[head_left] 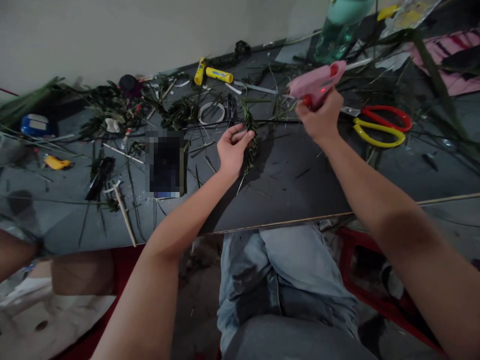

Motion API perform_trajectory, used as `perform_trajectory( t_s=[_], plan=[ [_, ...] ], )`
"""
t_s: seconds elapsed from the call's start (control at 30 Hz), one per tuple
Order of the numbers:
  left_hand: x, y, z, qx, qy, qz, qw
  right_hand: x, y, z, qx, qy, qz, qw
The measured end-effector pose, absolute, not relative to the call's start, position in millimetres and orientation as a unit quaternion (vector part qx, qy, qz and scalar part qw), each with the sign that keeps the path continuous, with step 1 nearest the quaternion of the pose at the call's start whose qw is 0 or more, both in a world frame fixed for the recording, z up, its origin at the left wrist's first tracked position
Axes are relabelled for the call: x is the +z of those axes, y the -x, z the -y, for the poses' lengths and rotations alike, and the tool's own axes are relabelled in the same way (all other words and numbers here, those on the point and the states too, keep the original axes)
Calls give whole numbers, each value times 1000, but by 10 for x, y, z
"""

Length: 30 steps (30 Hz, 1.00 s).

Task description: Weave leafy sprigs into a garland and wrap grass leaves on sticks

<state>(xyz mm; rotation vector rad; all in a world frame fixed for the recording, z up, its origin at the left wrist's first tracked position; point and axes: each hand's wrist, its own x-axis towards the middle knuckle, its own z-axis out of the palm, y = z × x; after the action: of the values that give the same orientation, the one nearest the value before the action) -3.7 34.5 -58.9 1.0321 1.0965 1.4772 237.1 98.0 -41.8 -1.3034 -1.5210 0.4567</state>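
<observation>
My left hand [233, 150] pinches a braided strip of dark green leaf [252, 150], which hangs upright between thumb and fingers above the table. In my right hand [323, 117] is a pink hot glue gun [317, 82], its nozzle pointing left toward the braid but apart from it. A small red light glows on its side, and a pale glue stick [358, 64] sticks out of its back end. Scissors with one red and one yellow handle [382, 131] lie just right of my right hand. A roll of pale tape [211, 114] lies beyond my left hand.
Leaf scraps [180, 112] litter the dark table [285, 195]. Two yellow glue tubes [219, 75] lie at the back, near a green bottle [335, 37]. A phone-like dark object [165, 167], partly blurred, and a wooden stick [124, 212] lie left. Another person's arm [15, 252] shows at far left.
</observation>
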Motion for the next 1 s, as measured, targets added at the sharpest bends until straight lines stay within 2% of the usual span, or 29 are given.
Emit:
perform_trajectory(
  t_s=[0.1,0.43,0.8,1.0],
  plan=[
    [-558,22,-330,619,-406,-452,498,-489,-2325,-954,89,599,611,510],
    [-538,18,-322,617,-411,-438,509,-508,-2309,-941,65,573,674,462],
    [-341,-92,-222,645,-331,-439,531,-487,-2303,-895,59,579,721,376],
    [-358,-73,-244,650,-329,-431,532,-476,-2268,-863,28,561,733,383]
  ],
)
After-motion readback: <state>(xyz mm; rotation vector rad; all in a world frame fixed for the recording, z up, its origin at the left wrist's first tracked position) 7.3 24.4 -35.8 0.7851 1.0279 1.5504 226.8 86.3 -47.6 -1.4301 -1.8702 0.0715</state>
